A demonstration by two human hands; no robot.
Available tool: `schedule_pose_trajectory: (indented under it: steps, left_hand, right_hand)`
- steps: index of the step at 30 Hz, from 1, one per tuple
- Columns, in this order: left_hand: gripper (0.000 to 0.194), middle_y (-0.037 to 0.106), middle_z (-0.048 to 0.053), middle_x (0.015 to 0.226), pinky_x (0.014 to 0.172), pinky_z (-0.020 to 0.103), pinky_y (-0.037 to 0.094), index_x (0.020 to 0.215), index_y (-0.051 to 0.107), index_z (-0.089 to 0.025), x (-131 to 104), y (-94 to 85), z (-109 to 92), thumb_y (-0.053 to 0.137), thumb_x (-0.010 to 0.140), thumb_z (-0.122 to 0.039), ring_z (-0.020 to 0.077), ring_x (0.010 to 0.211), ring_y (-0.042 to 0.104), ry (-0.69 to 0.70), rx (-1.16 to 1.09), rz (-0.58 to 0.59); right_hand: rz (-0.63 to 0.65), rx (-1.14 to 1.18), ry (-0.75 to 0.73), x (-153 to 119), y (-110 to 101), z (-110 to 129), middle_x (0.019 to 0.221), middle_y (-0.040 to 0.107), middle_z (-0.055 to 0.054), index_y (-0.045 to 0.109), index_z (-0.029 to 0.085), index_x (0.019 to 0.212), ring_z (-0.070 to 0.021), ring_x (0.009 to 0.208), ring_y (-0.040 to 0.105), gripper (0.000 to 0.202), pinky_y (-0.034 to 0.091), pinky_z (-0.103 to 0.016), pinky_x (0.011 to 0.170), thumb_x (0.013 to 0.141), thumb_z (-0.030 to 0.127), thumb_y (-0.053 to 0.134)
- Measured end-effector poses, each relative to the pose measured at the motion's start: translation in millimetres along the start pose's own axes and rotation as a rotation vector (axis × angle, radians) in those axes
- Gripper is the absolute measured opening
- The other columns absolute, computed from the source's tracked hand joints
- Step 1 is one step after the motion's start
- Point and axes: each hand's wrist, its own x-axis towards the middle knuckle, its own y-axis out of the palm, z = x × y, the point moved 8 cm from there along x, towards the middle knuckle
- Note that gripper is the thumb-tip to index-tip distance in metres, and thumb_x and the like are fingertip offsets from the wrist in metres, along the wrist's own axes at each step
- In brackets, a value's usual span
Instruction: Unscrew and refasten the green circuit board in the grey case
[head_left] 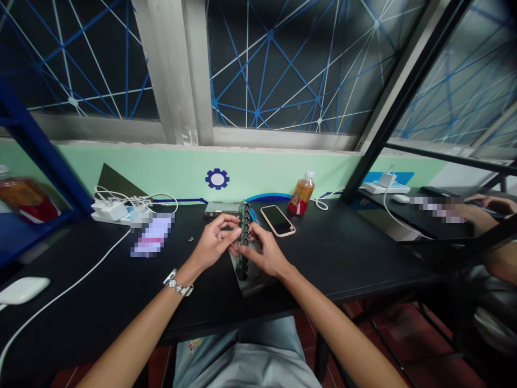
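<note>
Centrally, left hand [213,241] and right hand [264,252] both pinching a green circuit board [244,237] standing on edge between their fingertips, phone [278,220] just beyond the right fingers, bottle [301,194] farther back.

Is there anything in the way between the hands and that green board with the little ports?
Nothing visible: the left hand and the right hand already grip the green board from either side, above the black table.

Black desk [343,253], green wall [169,170], dark windows [291,64].
</note>
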Motion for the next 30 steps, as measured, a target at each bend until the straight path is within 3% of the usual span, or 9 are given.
schedule_pose_trajectory:
  steps: [5,8,11,14,17,21,25,28,30]
  left_hand:
    - [0.04,0.062,0.001,0.084,0.049,0.025,0.056,0.108,0.056,-0.017,0.3,-0.3,3.0,0.071,0.081,-0.043,0.0119,0.053,0.065,-0.03,-0.033,-0.035]
    - [0.036,0.056,-0.003,0.06,0.037,0.019,0.045,0.086,0.057,-0.016,2.0,-15.7,9.0,0.066,0.084,-0.051,0.0101,0.042,0.056,-0.069,-0.008,-0.158]
    - [0.052,0.052,-0.001,0.046,0.029,0.018,0.035,0.066,0.053,-0.017,2.8,-30.9,26.5,0.054,0.085,-0.065,0.0116,0.033,0.051,-0.239,0.022,-0.206]
    - [0.071,0.063,0.009,0.05,0.031,0.024,0.041,0.063,0.06,-0.014,-1.1,-27.8,49.1,0.038,0.082,-0.079,0.0184,0.037,0.059,-0.502,-0.092,-0.067]
    - [0.085,0.072,0.019,0.067,0.041,0.028,0.051,0.077,0.07,-0.008,-9.6,-12.0,57.5,0.028,0.082,-0.082,0.023,0.049,0.067,-0.668,-0.272,0.138]
    - [0.067,0.074,0.019,0.078,0.044,0.026,0.053,0.089,0.072,-0.008,-16.8,-0.9,53.2,0.045,0.086,-0.069,0.0212,0.054,0.068,-0.708,-0.424,0.26]
    - [0.028,0.071,0.007,0.067,0.043,0.025,0.052,0.094,0.07,-0.014,-11.6,-17.0,47.7,0.068,0.083,-0.039,0.0177,0.049,0.065,-0.608,-0.466,0.063]
    - [0.014,0.068,0.002,0.062,0.044,0.022,0.051,0.089,0.07,-0.015,-10.5,-22.2,47.5,0.072,0.078,-0.024,0.0129,0.045,0.06,-0.604,-0.479,0.007]
    - [0.011,0.064,-0.001,0.058,0.042,0.018,0.048,0.087,0.07,-0.015,-8.4,-25.0,47.0,0.07,0.078,-0.02,0.0086,0.04,0.054,-0.578,-0.47,-0.008]
  right_hand:
    - [-0.024,0.094,0.055,1.8,2.6,-9.2,0.102,0.067,-0.005,0.06,0.018,0.116,-0.0206,0.091,0.061,0.036,0.048,-0.033,0.085,0.087,0.039,0.064]
    - [-0.064,0.135,0.067,3.2,-1.1,-14.8,0.103,0.068,-0.007,0.062,0.018,0.113,-0.0222,0.095,0.062,0.032,0.049,-0.036,0.089,0.09,0.039,0.061]
    - [-0.122,0.107,0.07,3.6,-8.5,-18.1,0.101,0.067,-0.006,0.064,0.018,0.108,-0.0219,0.094,0.062,0.029,0.049,-0.035,0.088,0.089,0.04,0.062]
    - [-0.171,0.088,0.07,3.4,-15.3,-18.0,0.093,0.066,-0.005,0.065,0.017,0.1,-0.02,0.087,0.061,0.026,0.05,-0.032,0.083,0.09,0.041,0.061]
    - [-0.175,0.089,-0.024,4.1,-19.9,-6.6,0.102,0.067,-0.007,0.067,0.019,0.101,-0.022,0.099,0.061,0.022,0.047,-0.037,0.093,0.09,0.037,0.062]
    - [-0.103,-0.056,-0.149,3.9,-23.7,10.8,0.132,0.058,-0.008,0.073,0.024,0.094,-0.0277,0.132,0.045,0.012,0.029,-0.049,0.112,0.084,0.03,0.07]
    - [-0.096,-0.211,-0.119,2.6,-31.1,10.1,0.153,0.037,-0.003,0.076,0.028,0.092,-0.0327,0.148,0.016,0.015,0.014,-0.058,0.116,0.08,0.02,0.07]
    - [-0.18,-0.154,-0.094,2.5,-38.6,3.8,0.157,0.027,-0.006,0.069,0.029,0.114,-0.0315,0.148,0.017,0.036,0.023,-0.055,0.114,0.08,0.018,0.066]
    - [-0.245,-0.006,-0.043,2.9,-42.8,-7.0,0.149,0.036,-0.012,0.052,0.029,0.133,-0.0279,0.137,0.038,0.058,0.041,-0.046,0.104,0.078,0.018,0.064]
